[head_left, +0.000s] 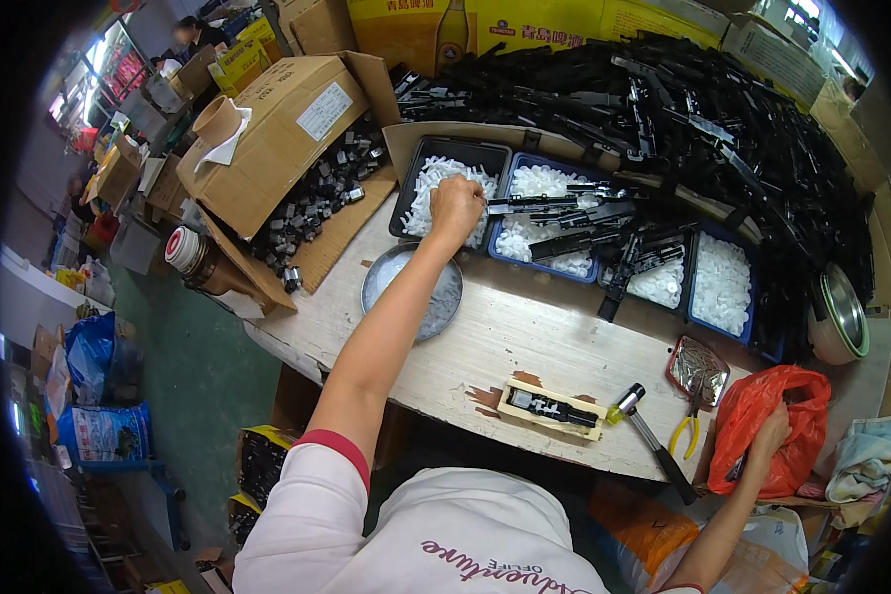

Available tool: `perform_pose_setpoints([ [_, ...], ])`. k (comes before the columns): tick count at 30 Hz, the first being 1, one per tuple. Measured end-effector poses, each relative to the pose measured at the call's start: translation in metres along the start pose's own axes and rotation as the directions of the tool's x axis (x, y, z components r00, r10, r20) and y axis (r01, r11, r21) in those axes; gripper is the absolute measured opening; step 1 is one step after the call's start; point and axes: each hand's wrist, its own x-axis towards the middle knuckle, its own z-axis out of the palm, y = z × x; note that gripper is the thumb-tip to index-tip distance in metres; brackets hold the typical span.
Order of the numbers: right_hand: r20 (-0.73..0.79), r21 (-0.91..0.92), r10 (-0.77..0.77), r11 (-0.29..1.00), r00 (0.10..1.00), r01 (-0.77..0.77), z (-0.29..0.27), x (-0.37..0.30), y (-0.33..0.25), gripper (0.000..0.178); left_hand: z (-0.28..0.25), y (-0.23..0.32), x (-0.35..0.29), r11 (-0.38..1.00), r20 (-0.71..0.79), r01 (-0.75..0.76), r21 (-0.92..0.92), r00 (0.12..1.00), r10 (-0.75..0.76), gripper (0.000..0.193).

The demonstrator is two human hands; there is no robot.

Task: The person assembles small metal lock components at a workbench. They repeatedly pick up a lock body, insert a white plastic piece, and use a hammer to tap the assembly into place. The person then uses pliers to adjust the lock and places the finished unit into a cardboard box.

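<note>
From my end, I see the left hand [457, 208] over the black bin [465, 151] at the back of the bench [510, 342], among the small white pieces [416, 213]; its grip is narrow, fingers curled together, and I cannot tell whether anything is pinched inside. The forearm crosses above a round metal dish [445, 309]. My view puts the right hand [770, 428] inside the open red plastic bag [741, 408] at the bench's right end, fingers mostly hidden, so I cannot tell how wide that grip is or what it holds. Between the hands, near the front edge, I have a pale fixture [513, 411] with a black assembly [554, 408] lying in it, the hammer [660, 448] just beside, and yellow-handled pliers [694, 433] nearer the bag.
</note>
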Motion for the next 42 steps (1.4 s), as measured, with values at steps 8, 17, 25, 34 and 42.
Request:
perform_pose_setpoints([
  [8, -0.062, 0.167, -0.055, 0.984, 0.997, 0.065, -0.01, -0.007, -0.008, 0.026, -0.056, 0.005, 0.008, 0.521, 0.081, 0.267, -0.81, 0.932, -0.352, 0.01],
  [17, -0.07, 0.854, 0.133, 0.52, 0.989, -0.009, -0.023, -0.007, 0.006, 0.016, -0.116, 0.001, -0.124, 0.948, 0.143, 0.05, -0.313, 0.99, -0.004, 0.011],
  [25, -0.068, 0.938, 0.076, 0.343, 0.995, 0.038, -0.068, -0.015, -0.049, 0.017, -0.095, 0.012, -0.141, 0.995, 0.211, -0.088, -0.054, 0.973, 0.097, 0.008],
  [34, 0.068, 0.861, -0.063, 0.507, 0.996, -0.027, -0.084, -0.049, -0.123, 0.019, -0.108, 0.01, -0.14, 0.911, 0.154, 0.218, -0.349, 0.973, -0.174, 0.008],
  [42, 0.031, 0.827, -0.593, 0.467, 0.805, 0.312, -0.081, -0.09, -0.257, 0.013, -0.119, 0.058, -0.156, 0.361, 0.531, 0.572, -0.737, 0.82, -0.215, 0.012],
])
